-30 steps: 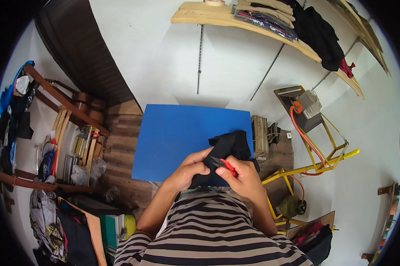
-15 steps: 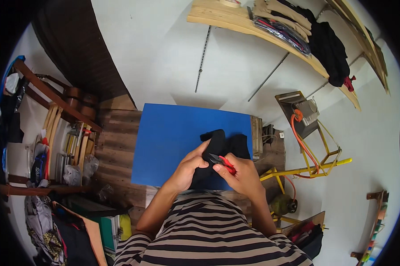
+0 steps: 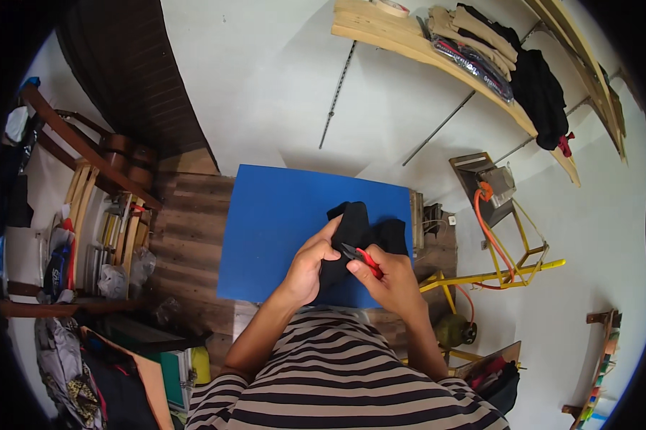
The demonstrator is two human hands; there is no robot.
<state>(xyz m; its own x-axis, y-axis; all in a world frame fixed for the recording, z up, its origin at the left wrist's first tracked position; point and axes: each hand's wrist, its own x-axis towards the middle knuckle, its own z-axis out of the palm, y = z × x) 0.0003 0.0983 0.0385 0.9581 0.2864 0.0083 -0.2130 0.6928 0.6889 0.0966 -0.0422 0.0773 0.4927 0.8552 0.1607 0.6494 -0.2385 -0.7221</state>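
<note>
Black cloth is bunched over the near right part of the blue tabletop. My left hand is closed on it, thumb on the near side and fingers partly behind the fold. In my right hand is a pair of red-handled snips with dark jaws. Their tip points left at the cloth, close to my left thumb. Whether the jaws touch the fabric I cannot tell. Another part of the cloth spreads to the right behind my right hand.
A yellow metal frame with an orange hose stands right of the table. Folded clothes lie on a wooden wall shelf. On the left is a rack with books and bags. Wooden floor borders the table.
The cloth's upper fold stands a little higher and broader above my left hand. The snips have shifted slightly, still gripped in my right hand. The whole view has moved a little.
</note>
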